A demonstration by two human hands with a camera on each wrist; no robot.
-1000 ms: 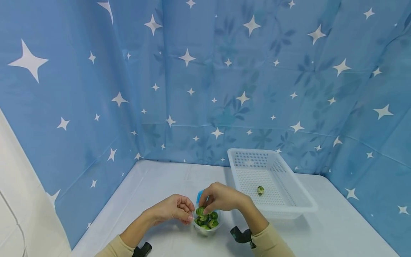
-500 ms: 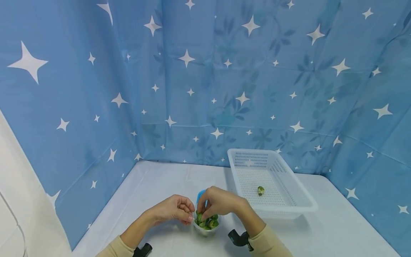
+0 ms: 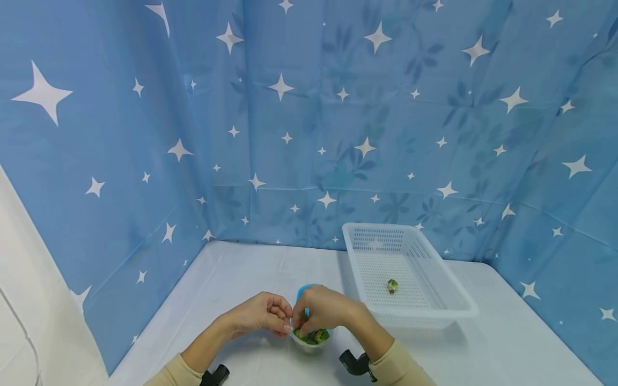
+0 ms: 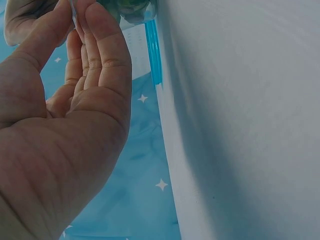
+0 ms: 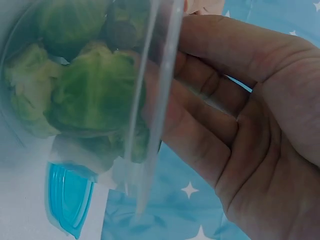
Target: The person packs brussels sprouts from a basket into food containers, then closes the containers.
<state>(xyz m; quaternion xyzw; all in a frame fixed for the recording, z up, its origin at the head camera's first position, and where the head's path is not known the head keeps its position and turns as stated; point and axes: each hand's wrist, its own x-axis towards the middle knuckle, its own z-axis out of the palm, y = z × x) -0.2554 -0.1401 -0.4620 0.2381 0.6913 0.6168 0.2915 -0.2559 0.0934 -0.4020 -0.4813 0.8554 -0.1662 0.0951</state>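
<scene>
A clear round plastic container (image 3: 309, 348) stands on the table, with several green Brussels sprouts (image 5: 95, 95) showing through its wall in the right wrist view. My left hand (image 3: 263, 315) pinches its rim at the left side between thumb and fingers. From the right, my right hand (image 3: 324, 311) reaches down over the rim with its fingertips inside, thumb and fingers closed around a sprout at the left of the container. The fingertips are partly hidden behind the wall and rim. Just behind the container lies a blue lid (image 5: 70, 195).
A large white perforated basket (image 3: 449, 297) stands to the right at the back, with a single Brussels sprout (image 3: 392, 286) on its floor. White cloth covers the table (image 3: 251, 268). A blue star-patterned curtain (image 3: 299, 161) rises behind and along the sides.
My right hand has moved down and slightly left, taking a sprout deeper into the container. The left hand has stayed at the rim.
</scene>
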